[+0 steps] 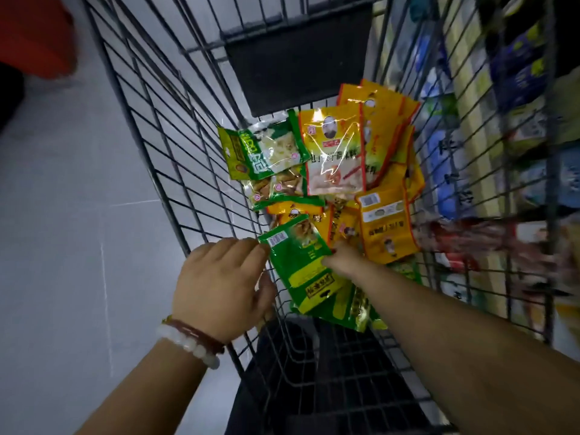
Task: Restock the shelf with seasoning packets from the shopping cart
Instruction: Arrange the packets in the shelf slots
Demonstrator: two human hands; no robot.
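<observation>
My left hand [219, 284] sits nearest, two bracelets [191, 339] on the wrist, one white beaded, one dark red; fingers curled over the cart's left wire wall near the rim, fingertips touching the corner of a green packet [298, 262]. My right hand [340, 257] reaches down into the shopping cart [163, 146], forearm crossing in from lower right; it holds that same green packet at its right edge, but the fingers are mostly hidden behind the packet, so the exact grip is unclear. The green packet is tilted, lifted above the pile, yellow band at its lower end. Under it more green-yellow packets [351, 309] lie on the cart floor. Just past my right hand, an orange packet [387, 227] lies back side up, barcode showing. Farther in, a loose heap of seasoning packets: a large orange-bordered one with clear window [334, 152] on top in the middle, a green one [260, 152] to its left, more orange ones [379, 105] stacked against the far right corner. Right of the cart, through the wire, store shelf [489, 127] with blurred packaged goods. Left is grey floor [62, 199], something red [34, 32] blurred at top left.
</observation>
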